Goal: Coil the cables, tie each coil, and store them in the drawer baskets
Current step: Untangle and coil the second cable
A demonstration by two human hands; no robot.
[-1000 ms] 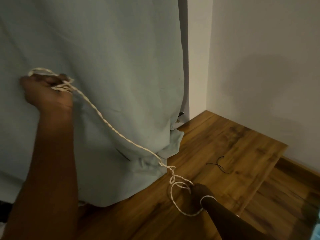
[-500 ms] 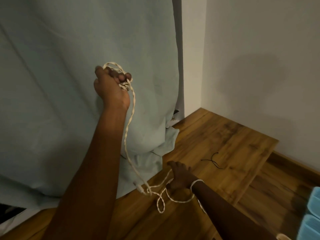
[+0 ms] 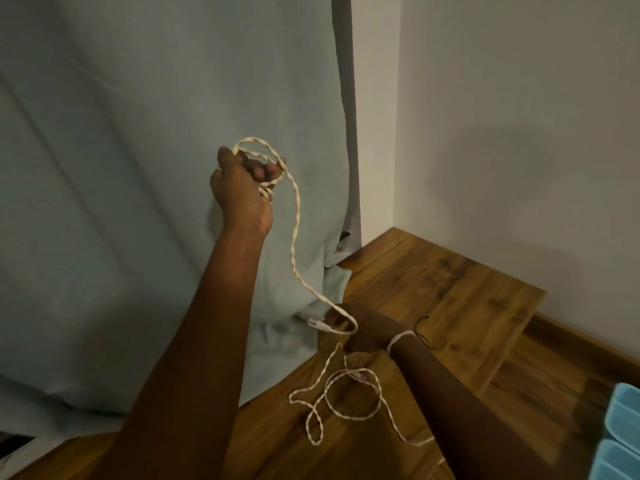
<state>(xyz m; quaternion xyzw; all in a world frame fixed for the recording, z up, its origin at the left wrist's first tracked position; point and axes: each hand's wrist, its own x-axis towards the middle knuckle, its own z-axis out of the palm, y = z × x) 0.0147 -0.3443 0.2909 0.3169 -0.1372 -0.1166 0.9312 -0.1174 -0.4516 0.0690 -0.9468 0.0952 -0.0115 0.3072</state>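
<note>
A white twisted cable (image 3: 295, 244) runs from my raised left hand (image 3: 242, 188) down to my right hand (image 3: 363, 332) near the floor. My left hand is closed around several loops of the cable in front of the pale blue curtain. My right hand grips the cable low down, with a turn of it around the wrist (image 3: 398, 341). A white plug end (image 3: 318, 323) shows just left of the right hand. Loose loops of the same cable (image 3: 346, 403) lie on the wooden floor below it. The light blue drawer baskets (image 3: 620, 441) stand at the lower right edge.
A pale blue curtain (image 3: 138, 168) hangs across the left and bunches on the floor. A raised wooden step (image 3: 450, 289) fills the corner under the white walls. A thin black tie (image 3: 424, 336) lies on it beside my right wrist.
My left hand has swung from the far left toward the middle, slackening the cable. My right hand has lifted from the floor with the cable, leaving loose loops below. The view has shifted, revealing the baskets.
</note>
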